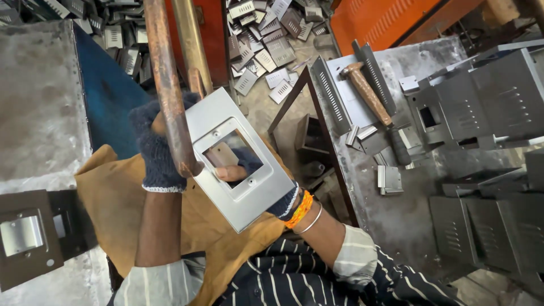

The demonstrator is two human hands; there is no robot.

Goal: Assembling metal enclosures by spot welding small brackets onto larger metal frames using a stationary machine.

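Observation:
My right hand (258, 178), in a dark blue knitted glove with bare fingertips, holds a grey sheet-metal plate (258, 190) with a rectangular window from behind; a fingertip shows through the opening. My left hand (156, 153), gloved the same way, grips a rusty vertical lever bar (167, 85) that hangs down from above, its lower end touching the plate's left edge. A brown leather apron (113, 195) lies under both hands.
A hammer (371, 102) with a wooden handle lies on the metal worktable (391, 218) at right, among slotted strips and small bent pieces. Dark metal housings (487, 107) stack at far right. Several stamped plates (266, 39) litter the floor. A brown plate (25, 238) sits bottom left.

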